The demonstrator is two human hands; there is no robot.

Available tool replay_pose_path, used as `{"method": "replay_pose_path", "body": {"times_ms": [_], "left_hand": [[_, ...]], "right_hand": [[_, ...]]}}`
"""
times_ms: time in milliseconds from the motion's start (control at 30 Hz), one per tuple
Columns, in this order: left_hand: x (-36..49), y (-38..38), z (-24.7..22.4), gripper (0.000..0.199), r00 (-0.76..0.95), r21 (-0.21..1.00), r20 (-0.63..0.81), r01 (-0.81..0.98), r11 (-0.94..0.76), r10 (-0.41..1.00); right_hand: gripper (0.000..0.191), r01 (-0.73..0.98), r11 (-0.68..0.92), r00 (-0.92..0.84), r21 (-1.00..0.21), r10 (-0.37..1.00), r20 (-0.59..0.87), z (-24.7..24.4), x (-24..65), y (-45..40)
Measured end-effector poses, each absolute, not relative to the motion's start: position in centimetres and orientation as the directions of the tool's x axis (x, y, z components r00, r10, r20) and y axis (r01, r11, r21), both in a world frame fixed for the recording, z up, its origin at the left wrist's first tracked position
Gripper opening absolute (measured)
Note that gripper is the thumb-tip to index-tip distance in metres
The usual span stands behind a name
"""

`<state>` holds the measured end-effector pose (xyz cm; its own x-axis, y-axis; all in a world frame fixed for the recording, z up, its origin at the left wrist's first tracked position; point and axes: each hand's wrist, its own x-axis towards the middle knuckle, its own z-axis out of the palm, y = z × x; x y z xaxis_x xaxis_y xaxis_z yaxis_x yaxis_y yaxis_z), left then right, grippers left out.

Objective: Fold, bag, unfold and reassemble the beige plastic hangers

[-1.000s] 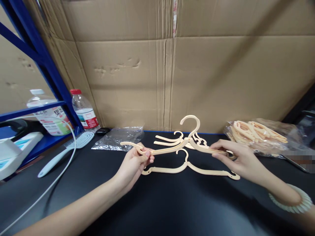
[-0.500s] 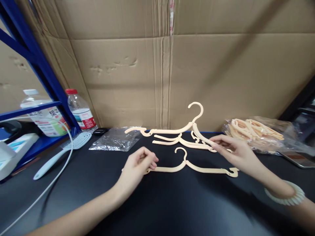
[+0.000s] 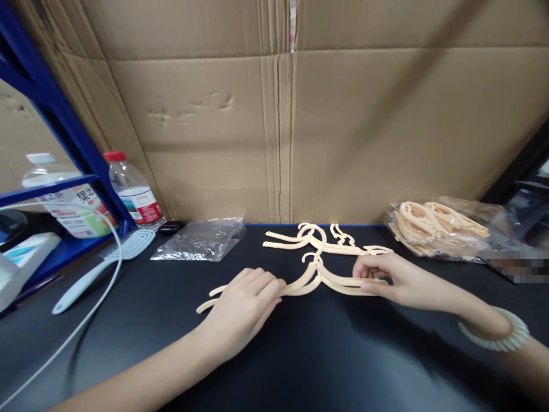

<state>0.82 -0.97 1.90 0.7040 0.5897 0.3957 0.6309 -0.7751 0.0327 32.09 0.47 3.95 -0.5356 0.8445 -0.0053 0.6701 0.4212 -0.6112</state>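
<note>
Two cream plastic clothes hangers lie almost on top of each other on the black table, the upper hanger (image 3: 343, 280) just behind the lower hanger (image 3: 343, 290). My left hand (image 3: 244, 300) is closed over their left arms and hides part of them; two tips stick out past it. On the other side, my right hand (image 3: 397, 280) pinches the right arms between thumb and fingers, covering the ends. Just behind, more folded cream hangers (image 3: 285, 246) lie on the table, and the upper hanger's hook overlaps them.
A clear bag of hangers (image 3: 437, 229) is at the back right. An empty plastic bag (image 3: 199, 240), a hairbrush (image 3: 92, 277), a white cable (image 3: 100, 297) and a red-capped bottle (image 3: 139, 194) are on the left. A cardboard wall (image 3: 206, 143) stands behind the table (image 3: 300, 360).
The raised hanger has come down toward me onto the front hanger. My right hand moved down with it, and my left hand closed over the left arms.
</note>
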Motion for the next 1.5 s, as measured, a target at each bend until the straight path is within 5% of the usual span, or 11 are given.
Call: {"method": "replay_pose_path", "body": {"times_ms": [567,833,1033,1200,1500], "left_hand": [[1.2,-1.2,1.7,0.021,0.706,0.027,0.291,0.669,-0.743,0.646],[1.7,-2.2,1.3,0.022,0.727,-0.098,0.356,0.654,-0.750,0.587],[2.6,-4.5,0.9,0.033,0.725,-0.160,0.349,0.670,-0.725,0.594],[2.5,-5.0,0.5,0.064,0.781,-0.093,0.273,0.602,-0.793,0.561],[2.1,-3.6,0.2,0.062,0.755,0.039,0.184,0.635,-0.772,0.630]], "right_hand": [[0.013,0.777,0.396,-0.530,-0.489,0.831,-0.170,3.8,32.9,0.6],[0.032,0.847,0.388,-0.475,-0.364,0.860,-0.188,4.2,32.8,0.3],[0.020,0.851,0.402,-0.476,-0.338,0.862,-0.173,4.0,32.7,0.4],[0.011,0.832,0.405,-0.490,-0.380,0.857,-0.158,3.8,32.8,0.7],[0.011,0.844,0.410,-0.466,-0.345,0.880,-0.095,3.3,33.0,1.2]]}}
